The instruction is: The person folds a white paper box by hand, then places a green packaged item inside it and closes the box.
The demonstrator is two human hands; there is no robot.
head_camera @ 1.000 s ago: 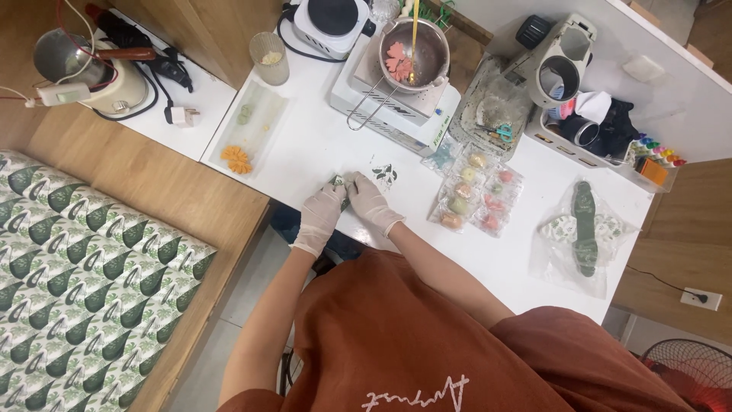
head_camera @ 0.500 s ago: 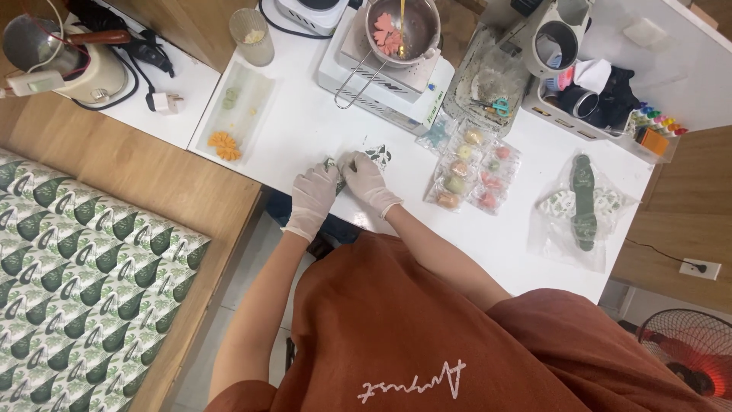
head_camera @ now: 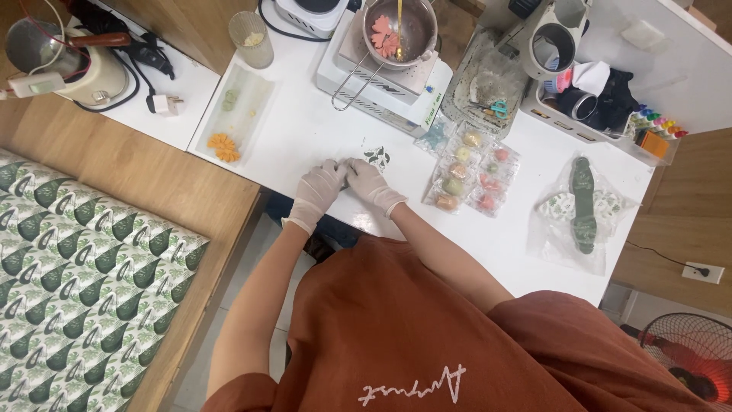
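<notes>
A white worktable (head_camera: pixel 305 130) runs diagonally from the upper left of the frame to the right edge. Below it on the left sits a light wooden bench top (head_camera: pixel 114 168), and beside that, at the left edge, a cloth printed with green and white leaves (head_camera: pixel 69 282) covers a surface. A pale tiled floor (head_camera: pixel 229 320) shows in the gap between them. At the right a wood-panelled wall (head_camera: pixel 686 198) carries a white socket (head_camera: pixel 701 271) – a red-centred fan (head_camera: pixel 690 358) stands in the lower right corner. Light is even, soft.
</notes>
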